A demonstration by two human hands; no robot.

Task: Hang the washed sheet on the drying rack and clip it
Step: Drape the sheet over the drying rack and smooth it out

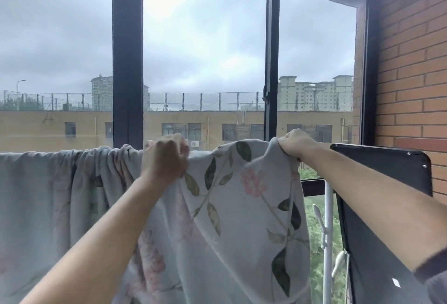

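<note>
While the sheet (229, 207) drapes over the drying rack (328, 207), bunched toward its left end, our left hand (167, 158) and right hand (296, 144) each clench its top edge. Unclipped and uneven, it could slide off if we let go.

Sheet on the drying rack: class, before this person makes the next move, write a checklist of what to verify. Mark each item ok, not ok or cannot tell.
1. The left hand grips the top edge of the sheet: ok.
2. The right hand grips the sheet's right corner: ok.
3. The left part of the sheet hangs draped from its top: ok.
4. Top edge spread flat: not ok; it is bunched to the left of the left hand.
5. The rail sits under the part held between the hands: cannot tell, because cloth hides it.
6. Any clips on the sheet: not ok; none are in sight.
</note>
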